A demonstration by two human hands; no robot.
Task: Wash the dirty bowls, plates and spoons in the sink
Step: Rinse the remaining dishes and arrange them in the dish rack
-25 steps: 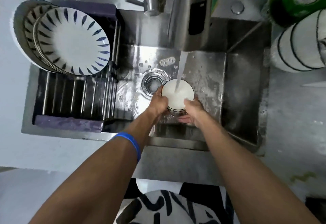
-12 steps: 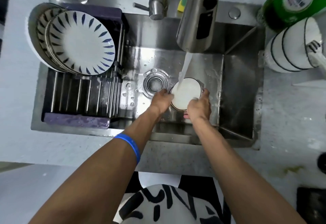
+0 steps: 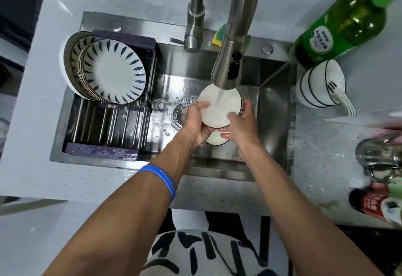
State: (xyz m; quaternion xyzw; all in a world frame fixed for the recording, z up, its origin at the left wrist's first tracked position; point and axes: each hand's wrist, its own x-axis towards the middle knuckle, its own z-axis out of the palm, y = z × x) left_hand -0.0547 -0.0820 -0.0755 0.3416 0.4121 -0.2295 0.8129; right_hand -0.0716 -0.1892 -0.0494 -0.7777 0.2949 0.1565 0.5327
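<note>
1. Sink of steel surrounds both hands; its drying rack, left of the grip, props up blue-patterned plates.
2. Faucet pours water from directly above the grip.
3. White bowl sits between the hands, under the stream.
4. Left hand and right hand curl around its opposite rims.

Bowl: raised from low over the sink floor to just under the spray head, stream now striking its inside near the upper rim. Second bowl now exposed beneath, lower centre. Left hand: thumb now over the left rim. Right hand: fingers now wrapped round the right rim.
</note>
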